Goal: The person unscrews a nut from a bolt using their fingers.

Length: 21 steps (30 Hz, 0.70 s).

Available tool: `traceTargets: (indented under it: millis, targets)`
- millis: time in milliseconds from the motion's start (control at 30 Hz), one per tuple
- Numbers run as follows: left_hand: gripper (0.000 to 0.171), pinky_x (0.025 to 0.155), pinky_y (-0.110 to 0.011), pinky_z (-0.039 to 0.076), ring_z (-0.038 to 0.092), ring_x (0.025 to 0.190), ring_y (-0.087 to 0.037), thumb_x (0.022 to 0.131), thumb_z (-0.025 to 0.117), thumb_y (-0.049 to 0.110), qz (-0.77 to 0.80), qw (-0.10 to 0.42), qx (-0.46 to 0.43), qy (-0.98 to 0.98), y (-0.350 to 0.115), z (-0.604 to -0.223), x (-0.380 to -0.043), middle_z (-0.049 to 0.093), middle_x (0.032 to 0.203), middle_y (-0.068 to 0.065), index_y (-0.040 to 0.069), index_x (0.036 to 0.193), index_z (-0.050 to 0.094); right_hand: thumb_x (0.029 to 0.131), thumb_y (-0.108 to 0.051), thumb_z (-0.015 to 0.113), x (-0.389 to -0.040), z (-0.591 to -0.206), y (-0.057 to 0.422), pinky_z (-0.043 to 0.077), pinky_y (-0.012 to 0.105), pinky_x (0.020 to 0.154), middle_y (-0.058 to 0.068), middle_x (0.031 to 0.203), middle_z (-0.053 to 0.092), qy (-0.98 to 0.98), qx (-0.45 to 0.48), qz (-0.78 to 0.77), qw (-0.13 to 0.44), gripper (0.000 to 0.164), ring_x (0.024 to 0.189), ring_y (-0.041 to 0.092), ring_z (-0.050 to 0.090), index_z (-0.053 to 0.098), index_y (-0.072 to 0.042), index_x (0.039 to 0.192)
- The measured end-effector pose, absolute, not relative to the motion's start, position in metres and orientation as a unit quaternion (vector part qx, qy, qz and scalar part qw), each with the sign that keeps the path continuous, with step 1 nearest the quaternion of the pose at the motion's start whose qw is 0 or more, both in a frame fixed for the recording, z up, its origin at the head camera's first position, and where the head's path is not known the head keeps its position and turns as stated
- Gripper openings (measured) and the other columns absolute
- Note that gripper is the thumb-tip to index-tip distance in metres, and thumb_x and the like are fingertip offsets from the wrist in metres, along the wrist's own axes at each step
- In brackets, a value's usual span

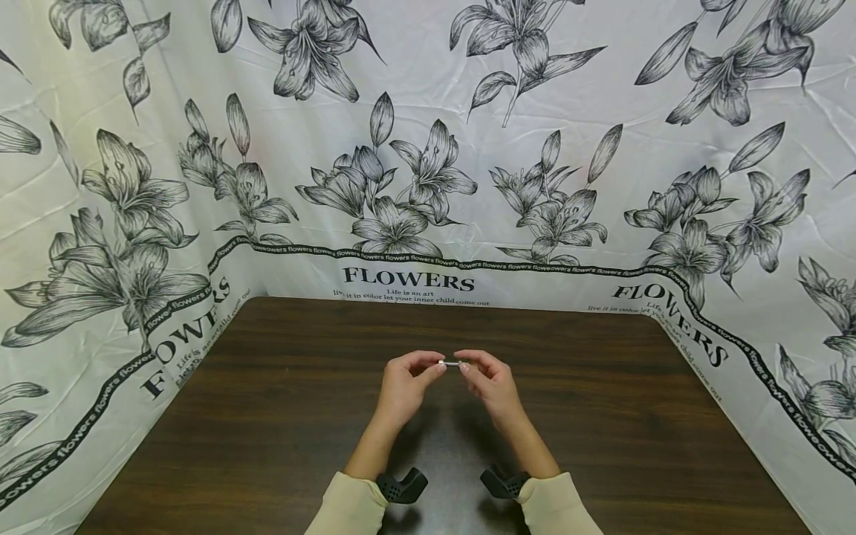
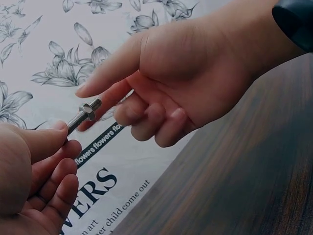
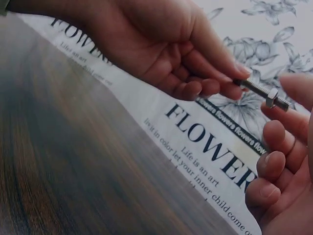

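Note:
A metal bolt (image 2: 76, 121) with a hex nut (image 2: 88, 111) threaded near its free end lies between the two hands. My left hand (image 1: 403, 385) pinches the other end of the bolt between thumb and forefinger, hiding that end. Around the nut, the thumb and forefinger of my right hand (image 1: 493, 385) are held apart, and its remaining fingers are bent. In the right wrist view, the right forefinger is right beside the nut (image 3: 271, 97); whether it touches, I cannot tell. The right thumb stands off from the metal. Both hands are raised above the table.
Below the hands spreads a dark brown wooden table (image 1: 301, 416). A white cloth (image 1: 548, 286) printed with black flowers and lettering hangs around its back and sides. Each wrist wears a black strap device, such as the left one (image 1: 403, 487).

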<state>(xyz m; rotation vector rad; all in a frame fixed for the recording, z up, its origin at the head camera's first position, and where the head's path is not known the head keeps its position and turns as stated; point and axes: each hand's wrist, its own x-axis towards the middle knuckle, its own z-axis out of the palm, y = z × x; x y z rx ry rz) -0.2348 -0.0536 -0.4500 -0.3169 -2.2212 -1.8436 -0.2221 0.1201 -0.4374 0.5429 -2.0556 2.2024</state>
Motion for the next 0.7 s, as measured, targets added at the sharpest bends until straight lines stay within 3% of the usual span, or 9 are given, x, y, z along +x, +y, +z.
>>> traceTargets:
  millis: [200, 400, 700]
  targets:
    - [0.013, 0.063, -0.026, 0.049, 0.061, 0.072, -0.015, 0.084, 0.076, 0.006, -0.630, 0.120, -0.120, -0.757, -0.0529, -0.4499, -0.2344, 0.071, 0.081, -0.002, 0.002, 0.096, 0.075, 0.098, -0.002, 0.054, -0.2226, -0.4381, 0.1184, 0.034, 0.023, 0.050, 0.006, 0.062, 0.047, -0.694, 0.166, 0.699, 0.050, 0.020, 0.053, 0.010, 0.042, 0.062, 0.016, 0.102]
    - [0.010, 0.064, -0.026, 0.050, 0.062, 0.072, -0.014, 0.083, 0.077, 0.008, -0.627, 0.117, -0.117, -0.761, -0.0530, -0.4499, -0.2345, 0.070, 0.080, 0.001, 0.010, 0.093, 0.076, 0.097, -0.002, 0.057, -0.2227, -0.4395, 0.1175, 0.033, 0.021, 0.049, 0.001, 0.058, 0.044, -0.700, 0.159, 0.694, 0.052, 0.017, 0.051, 0.010, 0.040, 0.063, 0.011, 0.088]
    - [0.013, 0.064, -0.027, 0.049, 0.061, 0.072, -0.014, 0.084, 0.076, 0.008, -0.625, 0.119, -0.128, -0.761, -0.0541, -0.4501, -0.2344, 0.070, 0.080, 0.001, 0.004, 0.096, 0.075, 0.095, -0.001, 0.060, -0.2240, -0.4423, 0.1204, 0.037, 0.021, 0.052, -0.001, 0.066, 0.049, -0.696, 0.181, 0.692, 0.058, 0.016, 0.056, 0.009, 0.044, 0.064, 0.014, 0.098]
